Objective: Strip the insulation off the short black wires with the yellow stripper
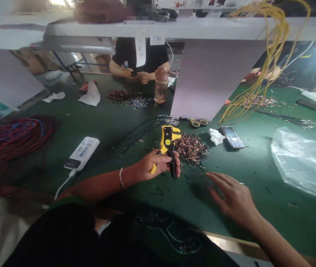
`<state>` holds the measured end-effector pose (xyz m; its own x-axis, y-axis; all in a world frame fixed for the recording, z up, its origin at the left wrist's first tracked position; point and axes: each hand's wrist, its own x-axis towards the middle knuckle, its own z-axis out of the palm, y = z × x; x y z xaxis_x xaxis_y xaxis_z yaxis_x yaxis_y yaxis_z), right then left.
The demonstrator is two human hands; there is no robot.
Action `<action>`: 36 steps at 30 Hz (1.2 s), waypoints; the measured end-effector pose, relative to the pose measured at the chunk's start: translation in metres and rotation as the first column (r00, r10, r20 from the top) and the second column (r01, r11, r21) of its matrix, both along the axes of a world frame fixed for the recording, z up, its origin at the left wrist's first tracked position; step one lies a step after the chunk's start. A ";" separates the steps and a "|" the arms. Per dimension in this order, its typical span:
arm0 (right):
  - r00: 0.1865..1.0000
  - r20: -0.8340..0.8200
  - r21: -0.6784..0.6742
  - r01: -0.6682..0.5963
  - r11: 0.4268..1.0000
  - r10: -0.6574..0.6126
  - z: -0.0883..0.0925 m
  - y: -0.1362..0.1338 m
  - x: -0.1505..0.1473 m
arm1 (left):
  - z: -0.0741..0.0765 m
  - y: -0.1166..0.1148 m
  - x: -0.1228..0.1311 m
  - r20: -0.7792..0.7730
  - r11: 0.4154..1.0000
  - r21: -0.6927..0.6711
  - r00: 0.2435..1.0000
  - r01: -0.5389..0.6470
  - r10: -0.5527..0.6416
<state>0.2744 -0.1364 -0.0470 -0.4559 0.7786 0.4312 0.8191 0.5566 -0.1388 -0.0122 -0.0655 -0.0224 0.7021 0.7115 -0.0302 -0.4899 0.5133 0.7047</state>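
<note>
A long green workbench (71,126) fills the scene, with a grey overhead shelf (191,29) crossing above it on a pale upright panel (216,78). At the far side sits a co-worker (141,55) in a black top, both hands (138,76) together over the bench, with a glass jar (161,91) just to the right. On the left lies a heap of red and blue cable (10,144), while yellow wires (271,48) hang over the shelf on the right, and a clear plastic bag (302,163) lies on the near right of the bench. A white power bank (82,152) sits left of centre with its cable attached; a phone (232,137) lies right of centre beside a crumpled tissue (216,136). Near the middle, the left hand (155,165) has its fingers wrapped around the handles of a yellow and black wire stripper (166,146), clamped firmly, its head pointing far and just beside a pile of copper-tipped wire ends (189,148). The right hand (232,198) is open with fingers apart, low over the bench to the near right, empty; whether it touches the surface is hard to tell. Black wire offcuts (158,193) are scattered around both hands
</note>
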 end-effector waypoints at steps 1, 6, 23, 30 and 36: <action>0.997 -0.065 -0.004 -0.035 0.999 0.035 0.004 0.002 -0.012 | 0.000 -0.001 0.001 -0.004 1.000 0.001 1.000 0.012 -0.012; 0.950 -0.256 -0.035 -0.192 0.981 0.177 0.013 0.018 -0.059 | -0.001 -0.005 0.003 -0.060 0.998 0.044 0.997 0.053 -0.050; 0.868 -0.466 -0.077 -0.233 0.970 0.171 0.018 0.014 -0.067 | 0.000 0.000 0.012 -0.121 0.991 0.095 0.989 0.098 -0.086; 0.870 -0.471 -0.064 -0.196 0.979 0.144 0.012 0.019 -0.062 | -0.008 0.004 0.022 -0.191 0.996 0.069 0.980 0.063 -0.048; 0.882 -0.470 -0.041 -0.053 0.998 0.027 -0.002 0.020 -0.053 | -0.010 0.004 0.028 -0.135 0.998 0.056 0.990 0.043 -0.035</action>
<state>0.2213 -0.1161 -0.0490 -0.2414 0.7909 0.5623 0.6284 0.5690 -0.5305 0.0154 -0.0613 -0.0324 0.7216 0.6871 -0.0849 -0.3700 0.4863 0.7916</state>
